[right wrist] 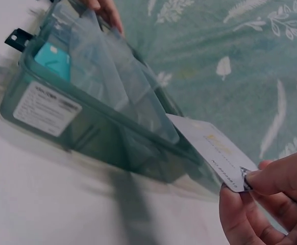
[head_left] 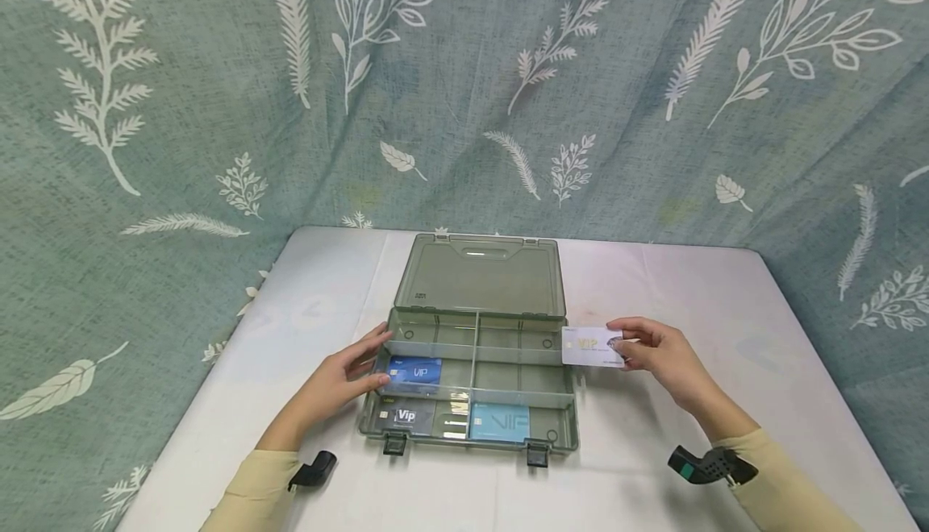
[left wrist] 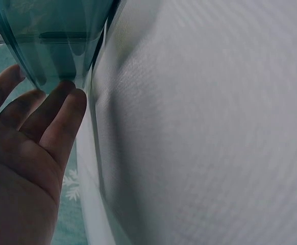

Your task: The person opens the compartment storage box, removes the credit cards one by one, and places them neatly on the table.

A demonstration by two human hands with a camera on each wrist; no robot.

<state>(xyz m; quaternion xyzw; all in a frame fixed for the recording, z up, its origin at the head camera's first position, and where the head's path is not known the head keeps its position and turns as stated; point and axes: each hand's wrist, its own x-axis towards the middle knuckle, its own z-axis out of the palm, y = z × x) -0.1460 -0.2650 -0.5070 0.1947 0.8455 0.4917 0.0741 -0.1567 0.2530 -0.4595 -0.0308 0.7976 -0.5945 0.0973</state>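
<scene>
A clear grey-green compartment box (head_left: 511, 442) sits on the table with its lid tipped back. My right hand (head_left: 664, 355) pinches a white VIP card (head_left: 584, 347) between thumb and fingers at the card's right end. The card is held level with the box's right wall, its left edge by the rim. My left hand (head_left: 344, 379) rests on the box's left side, with fairly straight fingers touching the wall in the left wrist view. A blue VIP card (head_left: 417, 371) lies in the middle left compartment, a dark grey Vip card (head_left: 406, 417) front left, a light blue VIP card (head_left: 501, 422) front right.
The open lid (head_left: 482, 274) lies behind the box. Translucent dividers (head_left: 518, 395) split the box into compartments. Two black latches (head_left: 537, 455) hang at its front. A white label (right wrist: 46, 108) is on its right wall. Leaf-patterned cloth (head_left: 464, 113) surrounds the white table (head_left: 653, 274).
</scene>
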